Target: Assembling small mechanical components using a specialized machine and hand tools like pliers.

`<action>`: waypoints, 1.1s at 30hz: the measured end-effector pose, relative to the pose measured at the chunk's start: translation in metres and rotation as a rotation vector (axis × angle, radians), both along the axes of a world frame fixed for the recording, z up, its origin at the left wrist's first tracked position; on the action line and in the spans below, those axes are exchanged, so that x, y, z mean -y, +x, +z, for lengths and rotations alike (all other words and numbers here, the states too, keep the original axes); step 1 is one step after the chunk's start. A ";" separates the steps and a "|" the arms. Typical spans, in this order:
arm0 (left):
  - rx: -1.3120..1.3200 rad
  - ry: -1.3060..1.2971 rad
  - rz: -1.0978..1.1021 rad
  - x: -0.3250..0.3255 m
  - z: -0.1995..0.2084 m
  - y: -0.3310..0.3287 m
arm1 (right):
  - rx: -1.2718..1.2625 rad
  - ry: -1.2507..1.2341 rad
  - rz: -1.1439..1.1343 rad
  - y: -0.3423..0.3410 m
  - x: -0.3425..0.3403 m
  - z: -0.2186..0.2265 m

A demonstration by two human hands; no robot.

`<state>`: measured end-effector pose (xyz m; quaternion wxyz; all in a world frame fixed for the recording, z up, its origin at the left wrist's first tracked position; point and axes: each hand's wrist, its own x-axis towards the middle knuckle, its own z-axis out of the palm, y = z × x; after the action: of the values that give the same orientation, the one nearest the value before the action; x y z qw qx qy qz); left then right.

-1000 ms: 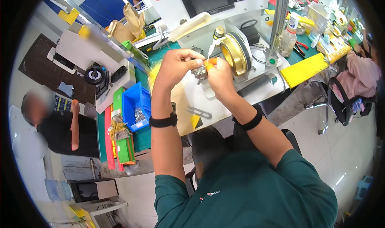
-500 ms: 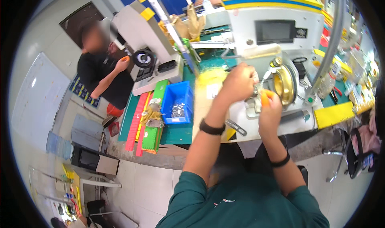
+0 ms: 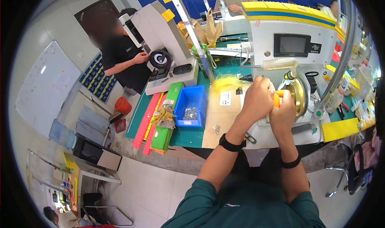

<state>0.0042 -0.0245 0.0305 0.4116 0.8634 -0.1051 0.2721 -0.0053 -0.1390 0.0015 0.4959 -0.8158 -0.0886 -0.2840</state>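
Note:
My left hand [image 3: 258, 96] is closed, its fingertips meeting those of my right hand in front of the machine. My right hand [image 3: 282, 117] is closed too, with orange finger covers [image 3: 276, 100] on its fingers. Whatever the two hands pinch between them is hidden by the fingers. Just right of them, a shiny brass-coloured ring [image 3: 298, 97] is mounted upright on the white machine [image 3: 260, 39]. Below my left hand, a looped metal piece [image 3: 250, 138] lies at the front edge of the table.
On the left stands a blue bin [image 3: 203, 107] with small metal parts, beside green and red strips [image 3: 142, 125]. Yellow fibres [image 3: 226, 82] lie on brown cardboard [image 3: 212, 125]. A yellow strip [image 3: 340, 129] sits at right. A co-worker [image 3: 120, 53] stands at a neighbouring machine.
The whole view has shifted, so the scene sits further right and lower. My right hand has come up closer against my left, and the fingertips now meet.

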 end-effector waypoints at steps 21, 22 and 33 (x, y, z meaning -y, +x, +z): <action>-0.056 0.042 -0.135 0.029 -0.064 -0.078 | -0.298 0.589 0.326 -0.016 0.014 -0.023; -0.030 0.054 -0.131 0.027 -0.068 -0.076 | -0.359 0.575 0.298 -0.015 0.013 -0.021; 0.031 0.113 0.000 0.006 -0.043 -0.074 | -0.442 0.408 0.089 0.012 -0.008 -0.030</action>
<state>-0.0694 -0.0306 -0.0127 0.3604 0.8810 -0.1269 0.2791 0.0062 -0.1308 -0.0280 0.6687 -0.7368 0.0449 -0.0894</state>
